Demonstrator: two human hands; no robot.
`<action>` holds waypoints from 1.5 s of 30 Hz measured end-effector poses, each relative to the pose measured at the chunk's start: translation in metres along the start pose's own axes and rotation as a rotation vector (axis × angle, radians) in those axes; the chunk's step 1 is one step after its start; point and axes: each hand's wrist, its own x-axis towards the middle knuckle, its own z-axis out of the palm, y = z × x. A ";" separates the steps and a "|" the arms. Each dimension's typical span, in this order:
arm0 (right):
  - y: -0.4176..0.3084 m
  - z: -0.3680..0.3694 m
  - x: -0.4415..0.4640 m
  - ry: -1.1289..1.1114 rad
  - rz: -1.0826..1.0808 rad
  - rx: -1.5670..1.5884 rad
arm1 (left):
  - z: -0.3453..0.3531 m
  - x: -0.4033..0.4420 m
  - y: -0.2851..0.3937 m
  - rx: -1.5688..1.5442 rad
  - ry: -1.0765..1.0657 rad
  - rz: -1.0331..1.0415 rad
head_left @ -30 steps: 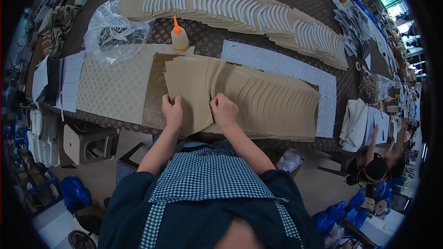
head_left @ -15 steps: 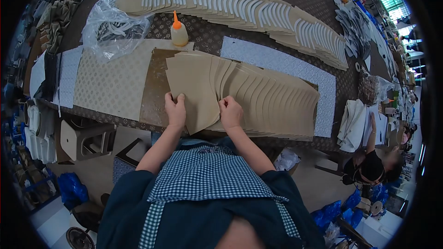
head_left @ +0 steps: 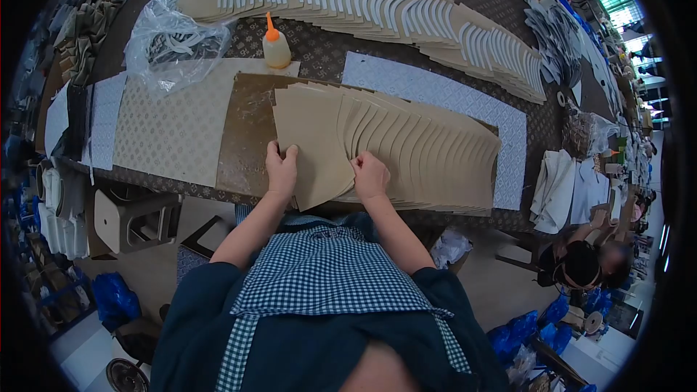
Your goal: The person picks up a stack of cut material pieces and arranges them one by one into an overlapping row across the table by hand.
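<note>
A row of overlapping tan sheet pieces (head_left: 443, 152) with curved edges, perhaps leather or card, lies fanned out in front of me. The leftmost tan piece (head_left: 308, 127) rests on top, flat and wide. My left hand (head_left: 282, 170) is at its left edge, thumb on the surface and fingers by the border. At its curved right edge, my right hand (head_left: 372, 176) is closed in a pinch, with the fingertips partly hidden. Beneath the pieces is a brown board (head_left: 247, 123). A glue bottle (head_left: 276, 52) with an orange nozzle stands behind the board.
Across the back runs a long fan of tan pieces (head_left: 356, 18) bearing white curved strips. A clear plastic bag (head_left: 170, 47) holds more strips. Patterned sheets (head_left: 170, 123) cover the table at left. A stool (head_left: 138, 218) stands below. A co-worker (head_left: 581, 261) is at far right.
Both hands and the leftmost tan piece have shifted slightly right, baring more of the brown board. The co-worker's outstretched arm has drawn back.
</note>
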 end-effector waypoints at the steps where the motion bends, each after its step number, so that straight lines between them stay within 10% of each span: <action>1: 0.002 0.001 0.001 -0.006 0.003 -0.019 | 0.000 0.001 -0.001 0.002 0.004 0.004; 30: 0.004 0.002 0.004 -0.031 -0.015 -0.085 | -0.016 0.014 0.003 0.131 -0.013 -0.007; 36: -0.006 0.004 -0.008 0.136 -0.396 -0.029 | -0.018 0.015 0.007 0.164 0.005 0.008; 45: 0.007 0.013 -0.006 0.097 -0.399 -0.036 | -0.031 0.031 -0.002 0.134 -0.003 -0.042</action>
